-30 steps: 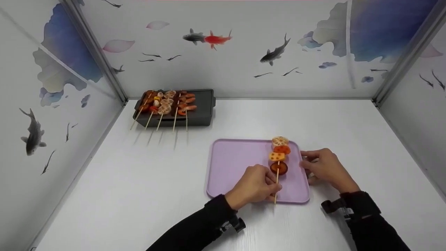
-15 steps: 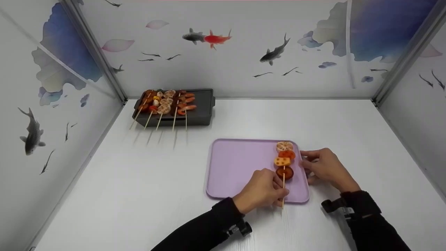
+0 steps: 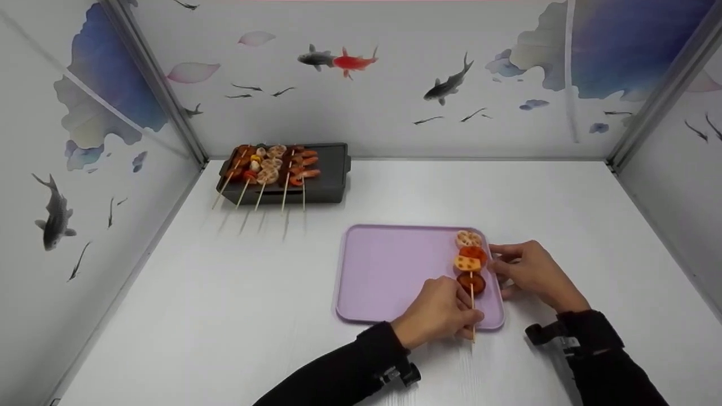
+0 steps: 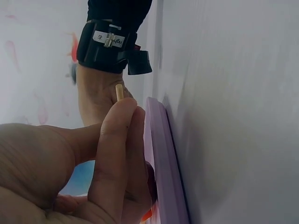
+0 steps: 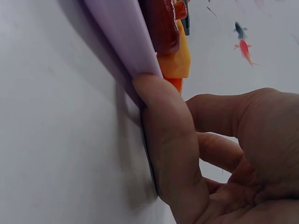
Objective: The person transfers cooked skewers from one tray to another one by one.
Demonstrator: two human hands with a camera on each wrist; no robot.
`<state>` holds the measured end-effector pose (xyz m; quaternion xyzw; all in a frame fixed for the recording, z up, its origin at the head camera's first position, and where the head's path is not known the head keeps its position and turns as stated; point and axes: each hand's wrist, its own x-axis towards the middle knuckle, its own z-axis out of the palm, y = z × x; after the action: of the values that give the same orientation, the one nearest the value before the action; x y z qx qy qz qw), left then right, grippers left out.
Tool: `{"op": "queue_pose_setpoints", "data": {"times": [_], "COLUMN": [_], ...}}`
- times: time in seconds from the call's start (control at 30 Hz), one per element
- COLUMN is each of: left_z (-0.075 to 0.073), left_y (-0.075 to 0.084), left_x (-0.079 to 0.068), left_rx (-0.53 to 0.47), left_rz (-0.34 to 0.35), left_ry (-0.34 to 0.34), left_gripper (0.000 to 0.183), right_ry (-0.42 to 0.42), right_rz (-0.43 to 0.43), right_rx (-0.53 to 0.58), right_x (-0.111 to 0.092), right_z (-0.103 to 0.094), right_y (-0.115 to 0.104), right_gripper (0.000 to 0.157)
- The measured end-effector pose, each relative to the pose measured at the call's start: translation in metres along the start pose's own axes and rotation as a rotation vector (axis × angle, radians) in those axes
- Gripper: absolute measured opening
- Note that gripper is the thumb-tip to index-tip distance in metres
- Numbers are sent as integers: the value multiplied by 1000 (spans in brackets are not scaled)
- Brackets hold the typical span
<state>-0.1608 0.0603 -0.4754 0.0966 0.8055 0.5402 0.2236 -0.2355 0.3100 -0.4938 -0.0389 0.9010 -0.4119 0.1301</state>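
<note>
In the head view, my left hand [image 3: 437,312] pinches the bare lower end of a food skewer [image 3: 467,263]. The skewer lies over the right side of a lilac tray [image 3: 383,270]. It carries a lotus root slice, an orange piece, a yellow spotted piece and a round brown piece nearest the hand. The stick's tip [image 4: 119,91] pokes out past my fingers in the left wrist view. My right hand [image 3: 536,273] holds the tray's right edge, one finger [image 5: 161,100] pressed against its side in the right wrist view.
At the back left of the white table [image 3: 242,282] stands a dark grill [image 3: 333,169]. Several food skewers lie side by side on it, their sticks jutting over the front edge. Walls with painted fish [image 3: 350,107] close in the back and sides.
My left hand has shifted right and slightly nearer me with the skewer, bringing it to the tray's right rim. My right hand stays at the tray's edge.
</note>
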Motion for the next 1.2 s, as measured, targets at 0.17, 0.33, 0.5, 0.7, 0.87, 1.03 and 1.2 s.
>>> {"op": "queue_pose_setpoints", "data": {"times": [0.17,0.33,0.5,0.7,0.87,1.03,1.2], "left_z": [7,15,20,21,21,18,16], "left_y": [2,4,5,5,5,6,8], "left_x": [2,3,4,5,5,3,2], "left_rx": [17,24,4,-20,-63,-36,-18], "left_rz": [15,23,26,23,11,13,18], "left_ry": [13,25,25,29,22,24,21], "left_gripper": [20,19,21,16,15,14,15], "right_ry": [-3,-54,-97,-108,-106,-103,-95], "right_rz": [14,18,28,58,67,70,65], "right_rx": [-7,65,116,95,75,65,56], "right_x": [-1,-2,-4,-4,-4,-2,-2], "right_z": [-2,-3,-5,-8,-8,-8,-7], "right_y": [0,2,5,3,1,0,-2], "right_gripper": [55,58,63,70,71,71,70]}}
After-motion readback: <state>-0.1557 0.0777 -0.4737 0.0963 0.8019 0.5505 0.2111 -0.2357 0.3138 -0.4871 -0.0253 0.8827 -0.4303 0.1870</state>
